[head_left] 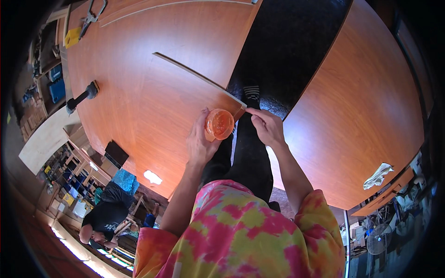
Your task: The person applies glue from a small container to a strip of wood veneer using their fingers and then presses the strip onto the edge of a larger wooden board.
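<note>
My left hand (199, 141) grips a small round orange container (219, 123) of orange paste, held at the corner of a large reddish-brown wood panel (153, 92). My right hand (266, 126) is just to the right, its fingertips pressed on the panel's corner edge, where a thin light edge strip (199, 78) runs up and to the left. Beneath my hands are my dark trouser leg (250, 157) and striped sock (251, 91). My tie-dye shirt (241, 231) fills the lower middle.
A second wood panel (366, 111) lies to the right, with a dark gap (287, 51) between the two. A clamp (82, 96) rests on the left panel and pliers (92, 16) lie at its far end. A white rag (378, 176) lies at right. Another person (104, 215) crouches at lower left.
</note>
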`<state>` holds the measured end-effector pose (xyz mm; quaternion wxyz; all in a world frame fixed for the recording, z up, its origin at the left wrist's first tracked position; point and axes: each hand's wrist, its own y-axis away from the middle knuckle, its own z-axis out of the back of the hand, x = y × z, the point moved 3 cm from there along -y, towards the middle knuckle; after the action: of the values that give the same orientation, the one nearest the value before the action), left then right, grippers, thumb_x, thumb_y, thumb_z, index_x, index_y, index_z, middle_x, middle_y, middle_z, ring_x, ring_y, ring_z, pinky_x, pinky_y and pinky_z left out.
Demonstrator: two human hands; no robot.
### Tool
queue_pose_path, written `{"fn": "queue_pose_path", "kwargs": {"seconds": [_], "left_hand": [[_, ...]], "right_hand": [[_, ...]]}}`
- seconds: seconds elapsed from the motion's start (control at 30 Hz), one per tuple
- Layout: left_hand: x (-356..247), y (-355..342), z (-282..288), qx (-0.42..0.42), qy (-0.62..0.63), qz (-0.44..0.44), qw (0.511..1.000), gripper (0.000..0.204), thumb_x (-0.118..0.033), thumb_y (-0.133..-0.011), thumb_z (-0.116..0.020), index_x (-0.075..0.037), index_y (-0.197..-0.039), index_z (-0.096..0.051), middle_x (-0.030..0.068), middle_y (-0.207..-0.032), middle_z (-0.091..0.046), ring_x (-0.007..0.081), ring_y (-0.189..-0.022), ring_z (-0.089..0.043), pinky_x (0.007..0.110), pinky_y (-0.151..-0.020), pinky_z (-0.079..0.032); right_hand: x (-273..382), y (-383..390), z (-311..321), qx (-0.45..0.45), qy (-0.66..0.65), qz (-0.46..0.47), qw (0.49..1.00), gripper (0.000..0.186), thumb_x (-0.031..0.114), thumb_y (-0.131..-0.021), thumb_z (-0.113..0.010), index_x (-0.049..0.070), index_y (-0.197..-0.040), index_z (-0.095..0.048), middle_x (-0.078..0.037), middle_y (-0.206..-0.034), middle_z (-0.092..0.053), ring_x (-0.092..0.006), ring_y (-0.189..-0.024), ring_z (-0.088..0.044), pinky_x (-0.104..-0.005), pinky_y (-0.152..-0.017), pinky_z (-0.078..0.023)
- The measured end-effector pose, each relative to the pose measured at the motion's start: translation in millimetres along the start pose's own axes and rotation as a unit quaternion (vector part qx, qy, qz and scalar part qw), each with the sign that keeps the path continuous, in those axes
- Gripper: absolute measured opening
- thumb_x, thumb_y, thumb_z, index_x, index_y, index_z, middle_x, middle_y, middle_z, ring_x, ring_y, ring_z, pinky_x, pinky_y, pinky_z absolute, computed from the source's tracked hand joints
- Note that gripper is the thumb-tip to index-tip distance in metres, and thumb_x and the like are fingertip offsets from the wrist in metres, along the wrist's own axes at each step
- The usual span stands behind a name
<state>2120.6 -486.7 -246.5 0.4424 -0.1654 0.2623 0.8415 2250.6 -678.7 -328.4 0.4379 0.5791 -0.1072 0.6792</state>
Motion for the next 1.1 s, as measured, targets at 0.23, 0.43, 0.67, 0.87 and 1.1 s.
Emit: {"fn": "queue_pose_path", "kwargs": {"seconds": [0.23, 0.43, 0.67, 0.87, 1.1], "left_hand": [[-1.6, 0.5, -1.6, 0.003, -0.004, 0.001, 1.000, 0.092, -0.026, -0.075, -0.094, -0.004, -0.150, -0.045, 0.0195, -0.146, -0.059, 0.0369, -0.125, -0.065, 0.042, -0.099, -0.056], [-0.3, 1.9, -2.3, 0.000, -0.001, -0.002, 1.000, 0.093, -0.024, -0.075, -0.094, -0.004, -0.150, -0.044, 0.0194, -0.146, -0.059, 0.0363, -0.124, -0.065, 0.042, -0.099, -0.056], [2.4, 2.5, -4.2, 0.006, 0.006, 0.006, 1.000, 0.092, -0.023, -0.075, -0.094, -0.003, -0.151, -0.044, 0.0195, -0.147, -0.059, 0.0359, -0.125, -0.064, 0.041, -0.099, -0.055], [3.2, 3.1, -3.2, 0.004, 0.000, 0.006, 1.000, 0.092, -0.023, -0.076, -0.093, -0.004, -0.151, -0.044, 0.0195, -0.147, -0.059, 0.0359, -0.126, -0.064, 0.042, -0.099, -0.055], [1.8, 1.0, -0.3, -0.001, 0.000, 0.003, 1.000, 0.091, -0.021, -0.076, -0.093, -0.004, -0.151, -0.045, 0.0195, -0.147, -0.058, 0.0354, -0.123, -0.064, 0.041, -0.097, -0.056]], "right_hand": [[3.7, -4.4, -2.0, 0.038, 0.000, -0.038, 0.999, 0.030, 0.019, -0.098, -0.059, 0.016, -0.120, -0.079, -0.010, -0.076, -0.064, -0.0266, -0.067, -0.066, -0.0390, -0.064, -0.053], [-6.2, -6.2, -1.3, 0.028, 0.104, 0.004, 0.994, 0.032, 0.021, -0.098, -0.060, 0.020, -0.124, -0.077, -0.010, -0.076, -0.063, -0.0292, -0.066, -0.067, -0.0413, -0.065, -0.054], [-14.8, -10.8, -3.9, 0.031, 0.100, 0.000, 0.994, 0.032, 0.025, -0.100, -0.058, 0.021, -0.125, -0.077, -0.010, -0.076, -0.062, -0.0304, -0.067, -0.067, -0.0424, -0.065, -0.054], [-1.9, -11.5, -2.6, 0.044, 0.088, -0.009, 0.995, 0.031, 0.027, -0.101, -0.057, 0.021, -0.124, -0.077, -0.010, -0.080, -0.064, -0.0319, -0.069, -0.068, -0.0433, -0.067, -0.055], [-13.3, -21.4, 1.0, 0.049, 0.115, -0.035, 0.992, 0.035, 0.033, -0.104, -0.050, 0.020, -0.122, -0.078, -0.011, -0.084, -0.066, -0.0342, -0.076, -0.069, -0.0448, -0.071, -0.055]]}}
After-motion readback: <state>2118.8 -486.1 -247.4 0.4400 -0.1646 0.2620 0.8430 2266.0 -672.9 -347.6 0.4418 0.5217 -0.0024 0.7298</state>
